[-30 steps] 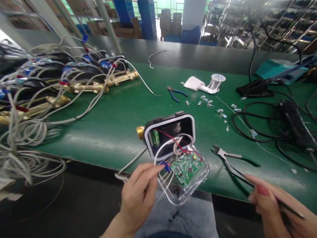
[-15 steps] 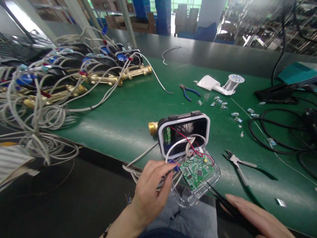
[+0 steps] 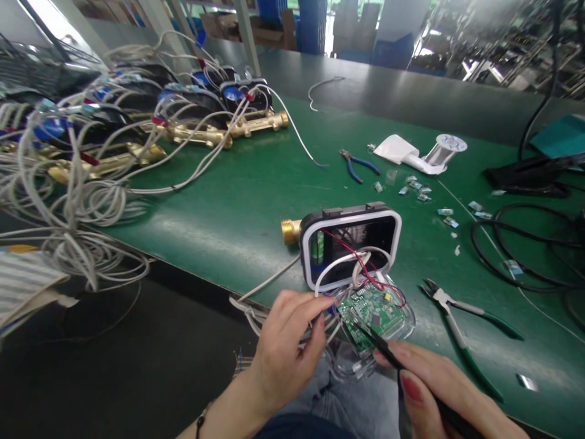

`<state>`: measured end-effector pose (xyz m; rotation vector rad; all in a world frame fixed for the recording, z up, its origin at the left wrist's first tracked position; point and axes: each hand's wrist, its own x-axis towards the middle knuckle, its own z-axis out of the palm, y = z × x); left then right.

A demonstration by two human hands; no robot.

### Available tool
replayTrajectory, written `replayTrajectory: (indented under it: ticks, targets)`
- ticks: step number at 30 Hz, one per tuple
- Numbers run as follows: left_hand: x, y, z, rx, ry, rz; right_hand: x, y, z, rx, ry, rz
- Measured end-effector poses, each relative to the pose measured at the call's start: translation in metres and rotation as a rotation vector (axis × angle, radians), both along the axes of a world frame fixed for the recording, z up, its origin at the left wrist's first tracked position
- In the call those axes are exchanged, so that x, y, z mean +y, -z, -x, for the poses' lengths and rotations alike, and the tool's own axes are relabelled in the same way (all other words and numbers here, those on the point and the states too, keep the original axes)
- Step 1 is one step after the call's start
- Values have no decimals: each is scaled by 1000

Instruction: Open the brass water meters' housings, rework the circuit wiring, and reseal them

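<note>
In the head view, the tweezers (image 3: 388, 352) have come in from the board's near edge to its left part, while a second ago they were away to the right, beside the cutters (image 3: 442, 297); the work is now on the components themselves, though whether the tips touch them I cannot tell. The right hand (image 3: 432, 375) holds the tweezers between thumb and fingers. The left hand (image 3: 284, 338) stays at the board's left edge, thumb and forefinger narrowly apart by the wires; I cannot tell whether they pinch anything. The board (image 3: 388, 314) lies in a clear cover (image 3: 346, 370) above the person's lap, just in front of the open case (image 3: 356, 235), which stands on the bench (image 3: 219, 225) with a brass fitting (image 3: 291, 231) at its left. A white cable (image 3: 334, 264) and red wires (image 3: 343, 242) run between case and board, crowding the board's far side, while the right hand hides part of the near edge. Beyond lie blue pliers (image 3: 351, 161), a spool (image 3: 448, 152) and small packets (image 3: 424, 197); more cabled units (image 3: 194, 100) fill the left.
</note>
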<state>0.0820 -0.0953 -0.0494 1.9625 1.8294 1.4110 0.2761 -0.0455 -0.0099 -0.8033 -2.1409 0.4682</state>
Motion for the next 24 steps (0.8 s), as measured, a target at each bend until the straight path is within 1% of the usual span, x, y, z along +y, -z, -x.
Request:
replayTrajectory:
  ticks: [2,3,10,14,17,19,22,24]
  targets:
    - [2,-2,-1,-2,8,-11,-3,4,9,88,50,12]
    - [3,-2,-1,-3,12,-14,-4,5,11,103,54,14]
    - [3,-2,-3,-22,23,8,-2,7,12,20,10,3]
    - [3,-1,-3,-36,25,9,-7,11,19,111,61,72]
    - [3,0,-3,-40,25,8,-10,12,24,158,93,78]
    - [3,0,-3,-42,26,7,-10,10,24,125,93,48]
    - [3,-1,-3,-43,26,15,-7,5,20,-7,75,-26]
    - [3,-1,-3,-36,20,18,-6,3,19,-57,67,-52]
